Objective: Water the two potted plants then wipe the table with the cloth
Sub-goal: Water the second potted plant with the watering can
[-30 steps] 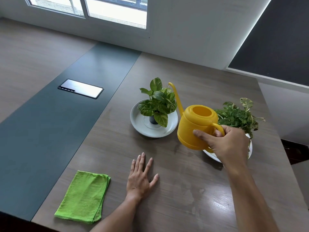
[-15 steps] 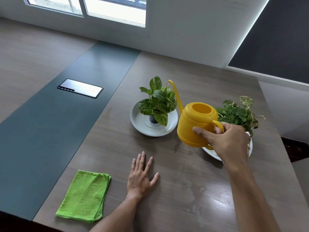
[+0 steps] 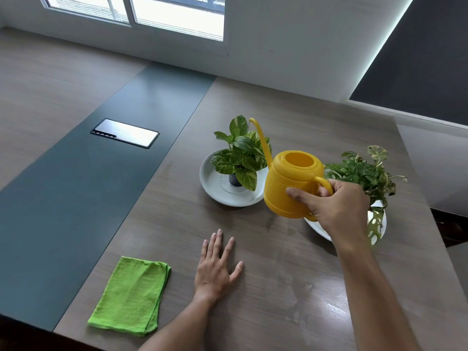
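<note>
Overhead, right hand [image 3: 336,206] grips yellow watering can [image 3: 288,188] beside dished pothos [image 3: 240,155]; left hand [image 3: 215,267] flat, empty.

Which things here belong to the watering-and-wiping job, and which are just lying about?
Job:
watering can, held by right hand
left plant
right plant
green cloth
table

Lying about:
glossy dark panel

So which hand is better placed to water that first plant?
The right hand: it grips the yellow watering can, spout already at the left plant. The left hand lies flat on the table.
</note>
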`<state>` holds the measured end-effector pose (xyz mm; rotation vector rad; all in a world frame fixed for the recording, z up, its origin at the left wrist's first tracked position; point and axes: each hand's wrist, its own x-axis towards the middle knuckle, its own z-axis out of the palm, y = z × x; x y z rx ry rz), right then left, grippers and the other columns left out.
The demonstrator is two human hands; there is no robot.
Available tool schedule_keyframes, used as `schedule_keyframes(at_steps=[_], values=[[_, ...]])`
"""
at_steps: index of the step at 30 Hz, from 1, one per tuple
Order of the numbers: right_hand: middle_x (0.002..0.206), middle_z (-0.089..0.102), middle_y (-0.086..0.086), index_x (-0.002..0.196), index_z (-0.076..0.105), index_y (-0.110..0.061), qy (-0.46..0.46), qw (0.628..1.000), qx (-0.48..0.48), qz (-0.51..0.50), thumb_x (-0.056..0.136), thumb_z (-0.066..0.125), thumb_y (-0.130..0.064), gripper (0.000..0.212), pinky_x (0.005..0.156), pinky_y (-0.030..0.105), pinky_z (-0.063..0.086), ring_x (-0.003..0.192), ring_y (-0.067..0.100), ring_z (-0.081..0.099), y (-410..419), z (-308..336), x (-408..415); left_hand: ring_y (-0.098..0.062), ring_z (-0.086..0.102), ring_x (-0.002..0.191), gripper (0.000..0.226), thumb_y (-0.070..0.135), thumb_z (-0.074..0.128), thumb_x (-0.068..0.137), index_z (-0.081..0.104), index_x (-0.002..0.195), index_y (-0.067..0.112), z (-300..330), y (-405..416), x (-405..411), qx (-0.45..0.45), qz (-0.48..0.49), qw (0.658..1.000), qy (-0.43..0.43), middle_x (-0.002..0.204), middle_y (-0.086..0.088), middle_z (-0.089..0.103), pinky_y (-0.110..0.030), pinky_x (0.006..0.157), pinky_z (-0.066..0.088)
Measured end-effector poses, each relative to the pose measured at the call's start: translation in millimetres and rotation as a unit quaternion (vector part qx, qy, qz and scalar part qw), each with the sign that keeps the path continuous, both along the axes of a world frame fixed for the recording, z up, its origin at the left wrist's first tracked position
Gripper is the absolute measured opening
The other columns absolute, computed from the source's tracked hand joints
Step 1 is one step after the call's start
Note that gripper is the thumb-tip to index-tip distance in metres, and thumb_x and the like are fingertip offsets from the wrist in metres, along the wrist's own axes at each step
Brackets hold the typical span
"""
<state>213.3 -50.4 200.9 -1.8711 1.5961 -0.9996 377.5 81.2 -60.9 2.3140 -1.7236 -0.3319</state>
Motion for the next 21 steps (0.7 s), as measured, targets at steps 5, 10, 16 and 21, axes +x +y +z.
schedule_keyframes(at_steps=[5,10,16,21], values=[[0.047,0.042,-0.007,0.051,0.038,-0.019,0.005,1.000,-0.004,0.008,0.054,0.091,-0.050,0.061,0.048,0.030,0.040,0.046,0.013,0.039,0.5,1.4,4.3,-0.024,0.003,0.151,0.073,0.066,0.031,0.092,0.024,0.153,0.029,-1.9,-0.3,0.6,0.008,0.000,1.000,-0.001,0.163,-0.011,0.004,-0.042,0.121,0.004],[0.047,0.044,-0.006,0.051,0.040,-0.018,0.002,1.000,-0.009,0.017,0.055,0.091,-0.050,0.060,0.048,0.031,0.043,0.047,0.012,0.040,3.5,3.1,7.5,-0.026,0.011,0.150,0.072,0.065,0.035,0.091,0.029,0.152,0.027,0.3,0.4,-0.1,0.002,0.000,1.000,-0.005,0.162,-0.012,0.011,-0.043,0.120,0.008],[0.047,0.042,-0.006,0.050,0.041,-0.017,-0.004,1.000,-0.006,0.024,0.055,0.091,-0.049,0.060,0.049,0.033,0.043,0.047,0.013,0.039,6.2,2.9,8.5,-0.025,0.005,0.151,0.072,0.065,0.031,0.092,0.024,0.154,0.028,-1.4,0.7,0.7,0.006,-0.002,1.000,-0.008,0.163,-0.012,0.005,-0.043,0.121,0.005],[0.051,0.051,0.001,0.049,0.034,-0.021,0.002,1.000,-0.006,0.026,0.055,0.091,-0.050,0.064,0.049,0.038,0.047,0.049,0.016,0.043,9.1,4.2,9.6,-0.027,0.009,0.150,0.071,0.064,0.034,0.092,0.028,0.152,0.027,-0.3,0.3,0.2,0.001,-0.003,1.000,-0.011,0.162,-0.013,0.010,-0.043,0.120,0.007]])
